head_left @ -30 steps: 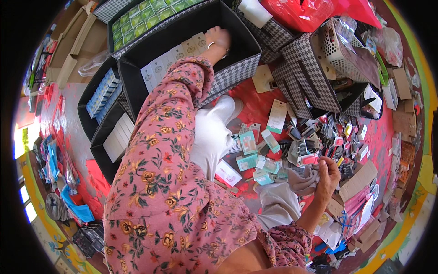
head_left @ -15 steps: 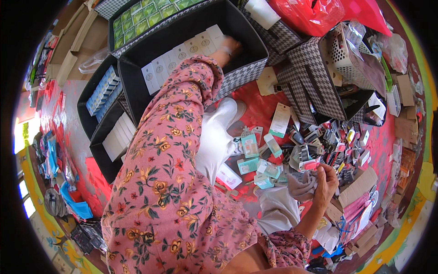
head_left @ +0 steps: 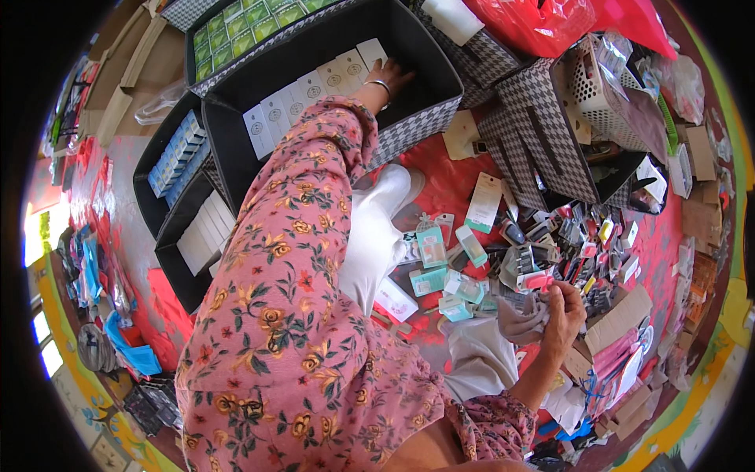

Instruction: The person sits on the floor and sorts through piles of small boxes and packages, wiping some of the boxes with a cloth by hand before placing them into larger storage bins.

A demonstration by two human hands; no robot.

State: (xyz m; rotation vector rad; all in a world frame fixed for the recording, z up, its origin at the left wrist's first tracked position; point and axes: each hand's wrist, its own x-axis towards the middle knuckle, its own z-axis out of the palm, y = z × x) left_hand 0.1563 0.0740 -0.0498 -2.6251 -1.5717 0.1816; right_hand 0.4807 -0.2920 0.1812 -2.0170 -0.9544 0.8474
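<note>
My left hand [head_left: 391, 79], with a bracelet at its wrist, reaches inside a black-lined fabric storage box [head_left: 421, 130]. Its fingers are spread beside the far end of a row of white cartons [head_left: 332, 77]; whether they touch the last one, I cannot tell. Off to the right, my right hand [head_left: 563, 313] pinches a crumpled grey cloth [head_left: 521, 317] above my lap. Close to that cloth lie several mint-green and white small packages [head_left: 464, 288] and a heap of mixed small packaged items [head_left: 550, 244].
Green cartons [head_left: 244, 27] fill a box at the back. Blue cartons [head_left: 177, 157] and white cartons [head_left: 206, 236] sit in compartments on the left. A houndstooth box [head_left: 543, 130] lies tipped at the right, beside a white perforated basket [head_left: 602, 90]. Red plastic bags [head_left: 550, 23] are behind.
My left hand has shifted slightly left toward the end carton, and its fingers now show spread. My right hand keeps the cloth, almost unmoved.
</note>
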